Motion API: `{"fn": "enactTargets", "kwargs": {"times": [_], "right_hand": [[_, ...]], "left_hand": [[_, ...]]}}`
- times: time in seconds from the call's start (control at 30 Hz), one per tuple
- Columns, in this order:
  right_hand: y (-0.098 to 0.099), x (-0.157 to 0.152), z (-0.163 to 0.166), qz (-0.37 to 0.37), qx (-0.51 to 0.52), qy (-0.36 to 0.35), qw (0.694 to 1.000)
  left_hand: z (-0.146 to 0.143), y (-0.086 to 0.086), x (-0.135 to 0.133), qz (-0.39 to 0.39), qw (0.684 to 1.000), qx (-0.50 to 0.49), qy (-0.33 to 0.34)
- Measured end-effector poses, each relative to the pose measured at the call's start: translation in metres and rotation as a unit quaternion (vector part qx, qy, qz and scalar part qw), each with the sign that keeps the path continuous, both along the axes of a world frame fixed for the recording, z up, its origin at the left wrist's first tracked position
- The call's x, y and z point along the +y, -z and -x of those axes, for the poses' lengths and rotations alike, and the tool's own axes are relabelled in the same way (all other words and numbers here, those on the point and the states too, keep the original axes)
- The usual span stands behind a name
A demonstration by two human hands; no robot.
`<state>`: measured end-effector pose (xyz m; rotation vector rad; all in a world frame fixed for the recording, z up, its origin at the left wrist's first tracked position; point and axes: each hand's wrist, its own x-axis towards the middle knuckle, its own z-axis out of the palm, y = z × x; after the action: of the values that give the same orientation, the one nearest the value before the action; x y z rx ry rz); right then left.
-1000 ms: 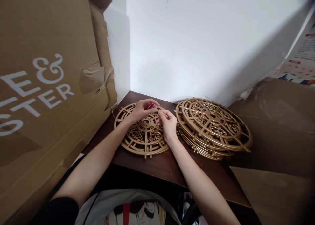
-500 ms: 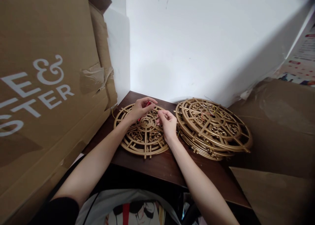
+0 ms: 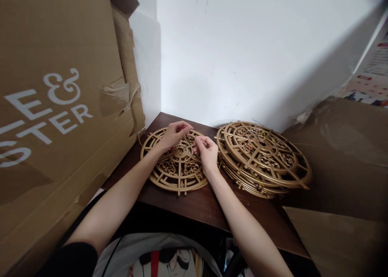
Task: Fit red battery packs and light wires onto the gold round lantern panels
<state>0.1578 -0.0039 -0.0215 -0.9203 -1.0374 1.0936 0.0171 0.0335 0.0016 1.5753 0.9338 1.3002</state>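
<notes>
A gold openwork disc [image 3: 169,170] lies flat on the dark wooden table [image 3: 194,206]. My left hand [image 3: 173,134] hovers over the disc's far half, its fingers pinched on a small red piece [image 3: 182,128]. My right hand [image 3: 207,151] is just right of the disc's hub, fingers curled in a pinch; what they hold is too small to make out. The two hands sit close together, almost touching, above the disc's centre. A thin yellowish wire [image 3: 139,138] shows at the disc's left rim.
A stack of several like gold discs [image 3: 263,157] sits to the right, with thin wires at its hub. A large printed cardboard box [image 3: 57,107] leans at the left. Brown cardboard [image 3: 339,163] covers the right side. A white wall [image 3: 242,54] stands behind.
My left hand's fingers have closed further over the red piece, so less of it shows. Both hands stay over the disc's centre.
</notes>
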Motion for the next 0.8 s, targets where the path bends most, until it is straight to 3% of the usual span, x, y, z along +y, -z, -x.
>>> {"fn": "enactTargets", "kwargs": {"times": [0.3, 0.53, 0.8], "right_hand": [[0.0006, 0.0004, -0.0002, 0.012, -0.012, 0.004, 1.0], [0.0019, -0.0001, 0.0001, 0.005, -0.021, 0.004, 1.0], [0.002, -0.0064, -0.0004, -0.034, -0.135, 0.037, 0.99]], "left_hand": [[0.0008, 0.0025, 0.0004, 0.0, 0.999, 0.031, 0.021], [0.0018, 0.0032, 0.0019, -0.08, 0.992, 0.096, 0.0], [0.0001, 0.0045, 0.0007, -0.15, 0.969, 0.195, -0.024]]}}
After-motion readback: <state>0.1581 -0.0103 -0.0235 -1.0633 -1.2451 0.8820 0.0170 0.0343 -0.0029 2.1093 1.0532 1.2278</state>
